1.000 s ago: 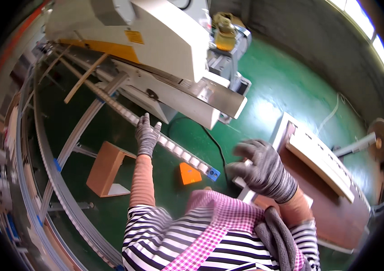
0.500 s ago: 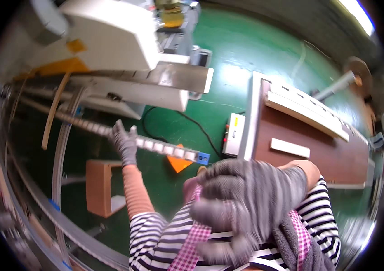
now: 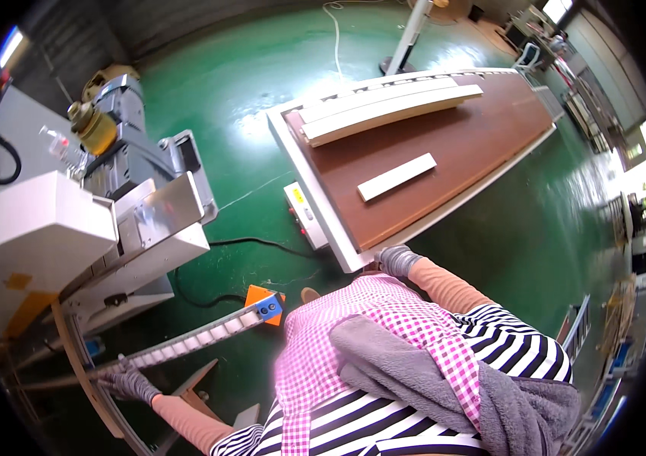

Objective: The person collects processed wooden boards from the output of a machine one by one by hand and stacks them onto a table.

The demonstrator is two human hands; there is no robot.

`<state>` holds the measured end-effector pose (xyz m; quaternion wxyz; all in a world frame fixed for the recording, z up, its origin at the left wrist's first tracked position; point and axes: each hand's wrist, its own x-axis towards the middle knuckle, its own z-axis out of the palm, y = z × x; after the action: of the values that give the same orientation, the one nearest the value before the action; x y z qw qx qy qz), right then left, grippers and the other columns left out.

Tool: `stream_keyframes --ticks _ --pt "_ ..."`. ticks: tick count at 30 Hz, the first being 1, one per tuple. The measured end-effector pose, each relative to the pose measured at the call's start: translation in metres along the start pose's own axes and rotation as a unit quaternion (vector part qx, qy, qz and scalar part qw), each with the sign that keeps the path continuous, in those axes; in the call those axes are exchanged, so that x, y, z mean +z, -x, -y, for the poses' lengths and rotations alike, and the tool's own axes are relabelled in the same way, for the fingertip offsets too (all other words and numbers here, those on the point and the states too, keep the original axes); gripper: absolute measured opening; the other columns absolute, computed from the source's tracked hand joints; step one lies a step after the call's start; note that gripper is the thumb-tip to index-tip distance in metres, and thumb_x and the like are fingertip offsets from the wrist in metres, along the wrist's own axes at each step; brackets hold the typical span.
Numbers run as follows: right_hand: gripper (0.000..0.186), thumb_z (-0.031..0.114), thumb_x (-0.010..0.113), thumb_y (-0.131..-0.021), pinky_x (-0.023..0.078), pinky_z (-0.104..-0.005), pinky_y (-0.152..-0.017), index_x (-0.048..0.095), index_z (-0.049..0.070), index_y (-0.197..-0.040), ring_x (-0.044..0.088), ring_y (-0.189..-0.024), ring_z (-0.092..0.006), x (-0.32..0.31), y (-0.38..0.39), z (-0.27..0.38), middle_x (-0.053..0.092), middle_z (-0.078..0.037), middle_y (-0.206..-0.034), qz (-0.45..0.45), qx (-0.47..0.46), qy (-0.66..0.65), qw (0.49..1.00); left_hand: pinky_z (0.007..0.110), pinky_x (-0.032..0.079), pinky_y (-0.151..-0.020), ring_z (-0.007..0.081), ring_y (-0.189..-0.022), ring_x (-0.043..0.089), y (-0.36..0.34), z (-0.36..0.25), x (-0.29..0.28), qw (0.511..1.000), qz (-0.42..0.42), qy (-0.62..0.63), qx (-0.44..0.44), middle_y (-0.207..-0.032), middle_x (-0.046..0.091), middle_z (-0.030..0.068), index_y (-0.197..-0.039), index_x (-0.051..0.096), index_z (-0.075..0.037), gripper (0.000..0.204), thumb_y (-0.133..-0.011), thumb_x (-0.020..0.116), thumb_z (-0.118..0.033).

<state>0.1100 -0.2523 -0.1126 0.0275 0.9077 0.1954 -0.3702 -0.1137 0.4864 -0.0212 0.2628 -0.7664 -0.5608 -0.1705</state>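
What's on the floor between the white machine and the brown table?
In the head view, bare green floor separates the white machine from the brown table, apart from a black cable running toward a small control box.

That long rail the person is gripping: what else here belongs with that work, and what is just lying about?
In hand:
rail, gripped by left hand
brown table, its corner under right hand

Lying about:
white strips on the table
grey machine
black cable
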Motion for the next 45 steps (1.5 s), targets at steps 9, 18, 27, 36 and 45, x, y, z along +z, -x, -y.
stream_keyframes --ticks 9,18,27,36,45 --pt "0.041 0.025 0.064 -0.082 0.052 -0.0384 -0.092 0.068 0.004 -0.117 0.066 -0.105 -0.0344 0.101 0.030 -0.063 0.070 -0.017 -0.111 0.020 0.132 -0.260 0.956 0.045 0.037 -0.110 0.0420 -0.125 0.052 -0.091 0.030 0.030 0.961 0.249 0.084 -0.085 -0.145 0.044 0.0258 -0.145 0.039 0.000 0.107 -0.074 0.061 -0.077" --pt "0.031 0.020 0.067 -0.085 0.053 -0.0349 -0.086 0.069 0.003 -0.112 0.068 -0.097 -0.0231 0.193 0.033 -0.117 0.072 -0.014 -0.104 -0.011 0.196 -0.412 0.890 0.050 0.037 -0.110 0.0313 -0.134 0.048 -0.095 -0.034 0.020 0.965 0.256 -0.016 -0.061 -0.147 0.047 0.0136 -0.148 0.040 -0.017 0.103 -0.070 0.063 -0.079" --pt "0.031 0.012 0.064 -0.088 0.053 -0.0342 -0.081 0.065 0.000 -0.116 0.066 -0.088 -0.0223 0.099 -0.003 -0.079 0.070 -0.013 -0.099 0.007 0.176 -0.514 0.839 0.045 0.052 -0.090 0.0393 -0.107 0.062 -0.053 0.002 -0.012 0.938 0.273 0.193 0.090 -0.114 0.065 0.0196 -0.107 0.065 -0.007 0.064 -0.060 0.087 -0.044" --pt "0.039 0.023 0.062 -0.095 0.047 -0.0348 -0.099 0.058 0.004 -0.129 0.060 -0.116 -0.0232 -0.075 -0.020 0.032 0.065 -0.012 -0.122 -0.036 -0.116 -0.550 0.826 0.042 0.050 -0.078 0.0315 -0.083 0.059 0.086 0.066 -0.154 0.839 0.300 0.416 0.180 -0.091 0.060 0.0151 -0.095 0.060 -0.001 0.056 -0.056 0.091 -0.027" --pt "0.072 0.042 0.059 -0.096 0.030 -0.0413 -0.115 0.028 0.013 -0.153 0.039 -0.138 -0.0250 -0.224 0.024 0.170 0.042 -0.014 -0.148 0.069 -0.571 -0.604 0.552 0.028 0.049 -0.089 0.0123 -0.097 0.062 0.234 -0.002 -0.255 0.493 0.665 0.559 0.050 -0.103 0.066 0.0049 -0.109 0.066 -0.005 0.055 -0.068 0.089 -0.033"
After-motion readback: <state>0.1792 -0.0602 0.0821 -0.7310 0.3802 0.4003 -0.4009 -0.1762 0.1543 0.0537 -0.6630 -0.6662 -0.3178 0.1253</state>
